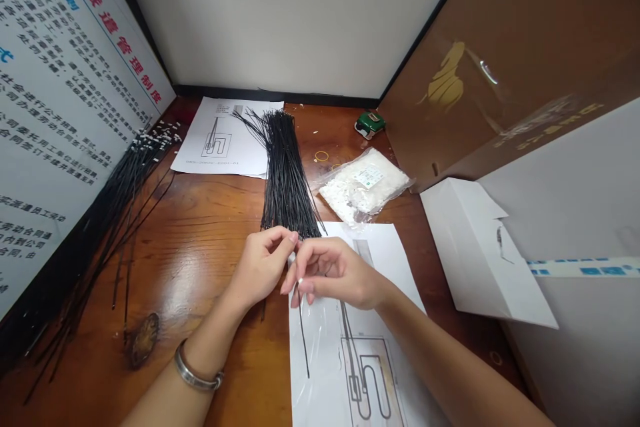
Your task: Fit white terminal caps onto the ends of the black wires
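My left hand and my right hand meet over the near end of a bundle of thin black wires lying on the wooden table. Both pinch a single black wire that hangs down from the fingers toward me. A small white piece, which looks like a connector, shows between the fingertips. My left wrist wears a metal bracelet. A clear bag of small white parts lies just right of the bundle.
A drawing sheet in a clear sleeve lies under my right hand; another sheet at the back. Wires with white ends are piled along the left poster board. A white box, a brown carton, a green tape dispenser.
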Action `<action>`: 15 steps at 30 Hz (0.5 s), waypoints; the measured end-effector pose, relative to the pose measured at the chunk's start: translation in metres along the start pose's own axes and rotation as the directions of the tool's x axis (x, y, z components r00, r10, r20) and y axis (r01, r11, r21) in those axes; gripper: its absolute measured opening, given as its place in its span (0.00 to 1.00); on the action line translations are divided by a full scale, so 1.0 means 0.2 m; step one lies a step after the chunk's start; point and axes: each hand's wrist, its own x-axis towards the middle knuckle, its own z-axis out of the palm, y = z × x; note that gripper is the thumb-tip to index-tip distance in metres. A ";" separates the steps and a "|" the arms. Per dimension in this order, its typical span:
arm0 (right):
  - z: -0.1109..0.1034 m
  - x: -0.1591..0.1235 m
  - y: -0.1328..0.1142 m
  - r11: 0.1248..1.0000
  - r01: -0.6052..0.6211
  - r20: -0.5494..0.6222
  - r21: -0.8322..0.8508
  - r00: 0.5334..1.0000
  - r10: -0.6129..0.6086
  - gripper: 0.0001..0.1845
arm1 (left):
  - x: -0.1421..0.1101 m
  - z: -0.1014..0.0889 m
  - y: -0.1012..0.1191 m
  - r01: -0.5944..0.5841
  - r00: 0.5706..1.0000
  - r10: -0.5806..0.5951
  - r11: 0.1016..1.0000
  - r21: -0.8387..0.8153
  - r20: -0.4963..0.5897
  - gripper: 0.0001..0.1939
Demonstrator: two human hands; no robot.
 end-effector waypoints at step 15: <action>-0.09 0.07 0.08 0.930 0.043 -0.482 -0.366 0.846 -0.229 0.09 | -0.01 0.00 0.01 -0.058 0.998 0.055 0.996 0.073 0.043 0.17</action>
